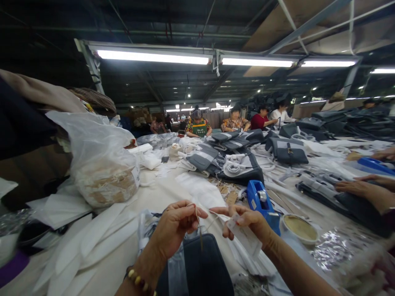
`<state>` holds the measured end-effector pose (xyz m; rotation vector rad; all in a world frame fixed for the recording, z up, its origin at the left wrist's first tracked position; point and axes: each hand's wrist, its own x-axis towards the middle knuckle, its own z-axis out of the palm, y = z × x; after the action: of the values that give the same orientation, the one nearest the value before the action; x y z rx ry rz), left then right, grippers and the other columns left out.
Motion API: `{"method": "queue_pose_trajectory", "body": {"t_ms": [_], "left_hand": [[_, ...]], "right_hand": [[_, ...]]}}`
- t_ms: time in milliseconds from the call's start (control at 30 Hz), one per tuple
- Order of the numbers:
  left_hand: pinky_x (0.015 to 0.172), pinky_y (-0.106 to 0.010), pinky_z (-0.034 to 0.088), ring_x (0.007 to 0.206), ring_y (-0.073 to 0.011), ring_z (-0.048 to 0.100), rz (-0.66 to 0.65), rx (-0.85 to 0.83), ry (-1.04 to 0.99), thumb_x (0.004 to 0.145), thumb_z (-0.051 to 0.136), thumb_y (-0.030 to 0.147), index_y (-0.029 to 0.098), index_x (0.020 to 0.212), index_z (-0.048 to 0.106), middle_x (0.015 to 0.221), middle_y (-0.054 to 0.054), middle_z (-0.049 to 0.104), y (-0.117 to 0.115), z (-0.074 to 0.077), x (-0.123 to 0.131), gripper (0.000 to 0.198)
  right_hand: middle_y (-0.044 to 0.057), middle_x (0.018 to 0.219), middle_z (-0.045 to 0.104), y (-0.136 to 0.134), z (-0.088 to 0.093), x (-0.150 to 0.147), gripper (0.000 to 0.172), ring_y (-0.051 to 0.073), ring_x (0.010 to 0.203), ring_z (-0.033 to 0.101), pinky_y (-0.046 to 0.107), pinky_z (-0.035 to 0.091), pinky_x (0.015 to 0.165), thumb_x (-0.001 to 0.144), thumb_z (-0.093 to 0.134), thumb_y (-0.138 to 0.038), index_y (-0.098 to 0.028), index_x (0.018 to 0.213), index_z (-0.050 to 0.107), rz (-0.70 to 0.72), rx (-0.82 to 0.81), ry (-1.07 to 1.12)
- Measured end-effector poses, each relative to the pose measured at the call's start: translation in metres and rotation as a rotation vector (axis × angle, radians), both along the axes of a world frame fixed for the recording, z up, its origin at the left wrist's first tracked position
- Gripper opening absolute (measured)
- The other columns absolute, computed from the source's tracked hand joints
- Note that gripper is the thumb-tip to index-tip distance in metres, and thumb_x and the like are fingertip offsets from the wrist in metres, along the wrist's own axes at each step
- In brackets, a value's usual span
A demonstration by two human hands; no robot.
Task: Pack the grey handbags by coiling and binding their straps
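My left hand [180, 224] pinches a thin pale string [198, 213] between thumb and fingertips; a beaded bracelet is on that wrist. My right hand [251, 224] is closed on a white paper tag [247, 238], with the thumb pressing it against the fingers. The string runs across the gap between my two hands. Below them lies a dark bag [206, 267] with a lighter plastic-covered strip along its left part. Just beyond my right hand stands a blue tape dispenser [261, 197].
A clear plastic sack [105, 176] of brown pieces and white foam sheets [77, 246] are at left. Dark bags [228, 156] pile up ahead. On the right are a round tub [300, 228] and a co-worker's hands [367, 189] on a dark bag. Several people sit across the table.
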<state>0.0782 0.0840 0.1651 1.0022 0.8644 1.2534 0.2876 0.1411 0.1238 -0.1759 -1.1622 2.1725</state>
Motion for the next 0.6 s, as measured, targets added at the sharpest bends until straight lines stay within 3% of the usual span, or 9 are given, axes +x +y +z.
{"method": "queue_pose_trajectory", "body": {"t_ms": [133,333,467,600], "left_hand": [[0.033,-0.017,0.020,0.032,-0.0053,0.040,-0.047,-0.015,-0.101,0.066,0.068,0.028,0.013,0.062,0.057,0.048,0.001,0.058,-0.002,0.006,0.003,0.019],[0.032,-0.015,0.017,0.030,-0.0009,0.028,-0.002,-0.061,-0.007,0.063,0.071,0.029,0.013,0.062,0.057,0.040,0.008,0.041,-0.007,0.016,0.004,0.022],[0.035,-0.016,0.015,0.035,-0.0014,0.024,-0.027,-0.097,0.057,0.063,0.071,0.034,0.014,0.060,0.055,0.041,0.008,0.038,-0.012,0.022,0.001,0.026],[0.045,-0.017,0.026,0.046,-0.0037,0.033,-0.110,-0.020,0.154,0.058,0.074,0.028,0.014,0.070,0.060,0.052,0.007,0.042,-0.018,0.024,-0.005,0.023]], "right_hand": [[0.015,0.118,0.062,-0.006,-0.011,-0.004,0.008,0.022,0.070,0.069,0.024,0.046,0.054,0.056,0.059,-0.011,-0.012,0.063,0.054,-0.008,0.027,0.022],[0.009,0.097,0.067,-0.020,-0.013,-0.003,0.012,0.017,0.065,0.067,0.025,0.046,0.060,0.061,0.065,-0.016,-0.014,0.063,0.053,-0.228,0.164,-0.168],[0.008,0.095,0.066,-0.029,-0.012,0.001,0.013,0.018,0.071,0.066,0.028,0.046,0.066,0.065,0.060,-0.016,-0.017,0.064,0.047,-0.349,0.411,-0.348],[0.006,0.085,0.064,-0.041,-0.004,0.004,0.010,0.019,0.080,0.061,0.029,0.043,0.071,0.066,0.050,-0.011,-0.019,0.062,0.044,-0.471,0.779,-0.509]]}}
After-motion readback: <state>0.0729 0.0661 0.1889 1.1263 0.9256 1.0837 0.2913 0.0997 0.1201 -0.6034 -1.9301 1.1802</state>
